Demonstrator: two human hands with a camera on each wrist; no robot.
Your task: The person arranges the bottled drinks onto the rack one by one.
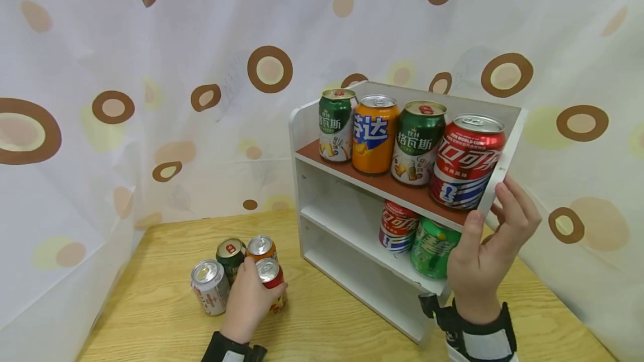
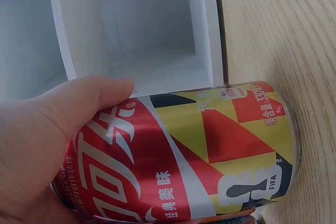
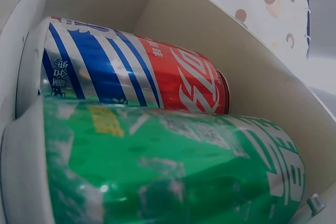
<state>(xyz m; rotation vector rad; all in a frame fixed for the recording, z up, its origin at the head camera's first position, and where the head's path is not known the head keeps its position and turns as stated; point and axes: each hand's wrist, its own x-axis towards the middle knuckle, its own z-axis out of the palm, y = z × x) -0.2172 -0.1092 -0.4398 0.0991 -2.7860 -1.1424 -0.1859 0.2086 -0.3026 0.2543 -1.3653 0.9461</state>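
In the head view, your left hand [image 1: 251, 299] grips a red can [image 1: 269, 275] on the table [image 1: 342, 331], in front of the shelf [image 1: 347, 233]. The red can stands upright, top facing up, long axis roughly vertical. Crowding it from behind are an orange can [image 1: 261, 248] and a green can [image 1: 231, 256]; a white can [image 1: 211, 289] stands to your hand's left. Your right hand [image 1: 490, 253] holds the shelf's right side panel, thumb at the front edge. Four cans [image 1: 373, 137] fill the top board; another red one and a bright green can [image 1: 435, 247] share the right end of the middle board.

In the left wrist view, your thumb and palm wrap the top end of the red can. Its long axis runs across the picture, base to the right; you cannot tell whether that base touches the wood.

In the right wrist view, the bright green can sits just beside the other red one, both bases to the left; your hand is out of sight.
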